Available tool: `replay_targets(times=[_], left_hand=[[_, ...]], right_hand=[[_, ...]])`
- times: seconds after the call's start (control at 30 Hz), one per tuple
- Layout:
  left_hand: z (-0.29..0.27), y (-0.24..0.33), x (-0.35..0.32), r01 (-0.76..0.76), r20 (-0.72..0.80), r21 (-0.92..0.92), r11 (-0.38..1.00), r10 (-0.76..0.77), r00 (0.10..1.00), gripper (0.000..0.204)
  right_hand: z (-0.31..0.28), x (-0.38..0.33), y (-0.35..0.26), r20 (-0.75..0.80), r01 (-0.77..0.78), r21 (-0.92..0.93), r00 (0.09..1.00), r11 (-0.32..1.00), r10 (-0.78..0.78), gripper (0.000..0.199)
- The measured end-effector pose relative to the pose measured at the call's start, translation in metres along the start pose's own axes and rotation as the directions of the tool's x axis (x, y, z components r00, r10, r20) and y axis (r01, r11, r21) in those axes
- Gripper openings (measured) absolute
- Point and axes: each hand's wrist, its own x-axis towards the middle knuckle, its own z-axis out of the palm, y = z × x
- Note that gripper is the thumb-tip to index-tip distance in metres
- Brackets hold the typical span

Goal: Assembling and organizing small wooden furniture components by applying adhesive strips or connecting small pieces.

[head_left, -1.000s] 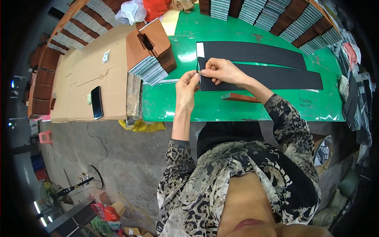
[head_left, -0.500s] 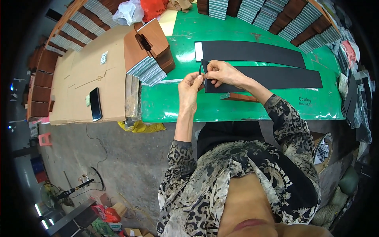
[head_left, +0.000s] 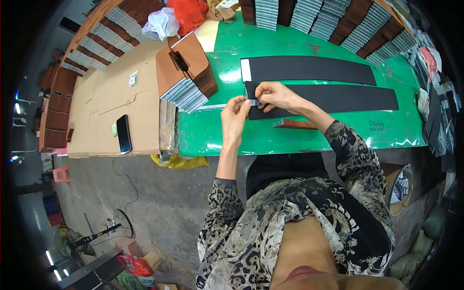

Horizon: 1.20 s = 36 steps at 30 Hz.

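A long black strip (head_left: 338, 98) lies across the green table, and both my hands are at its left end. My left hand (head_left: 234, 121) is closed, thumb against finger, at the strip's end edge. My right hand (head_left: 280, 98) is closed in a pinch just beside it, over the strip. Between the fingertips shows a small pale grey piece (head_left: 254, 102); whether it is a backing film or the strip's underside I cannot tell. A second black strip (head_left: 309, 69) with a white left end lies just beyond. Nearer me, partly under my right forearm, rests a brown bar (head_left: 296, 124) with a metallic end.
Brown blocks (head_left: 198, 60) and a silver-edged stack (head_left: 184, 95) stand left of my hands. A phone (head_left: 124, 134) lies on the cardboard (head_left: 101, 137). Rows of silver-edged pieces (head_left: 307, 14) line the far edge. Plastic bags (head_left: 160, 24) sit at the far left.
A thin black edge that stood up between my fingers is down, and a pale piece shows between the fingertips. Both hands stay at the strip's left end. The whole view has shifted slightly.
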Motion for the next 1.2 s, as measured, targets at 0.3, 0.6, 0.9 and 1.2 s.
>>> replay_targets(times=[0.3,0.6,0.9,1.2], left_hand=[[-0.031,-0.029,0.044,-0.108,-0.098,0.316,0.943,0.146,0.984,0.037],[-0.013,-0.016,0.026,-0.237,0.111,0.963,0.127,0.618,0.778,0.052],[0.037,0.029,-0.043,-0.586,0.466,0.444,0.678,0.383,0.797,0.021],[0.055,0.007,-0.071,-0.823,0.681,0.388,0.415,0.472,0.559,0.022]], right_hand=[[-0.033,-0.010,-0.002,-0.139,0.081,0.159,0.988,0.984,-0.059,0.016],[-0.047,-0.063,0.002,-0.268,0.235,-0.075,0.931,0.969,-0.247,0.025],[-0.017,-0.111,0.020,-0.219,0.495,-0.583,0.668,0.644,-0.711,0.026],[-0.013,-0.157,0.062,-0.167,0.550,-0.679,0.529,0.486,-0.832,0.020]])
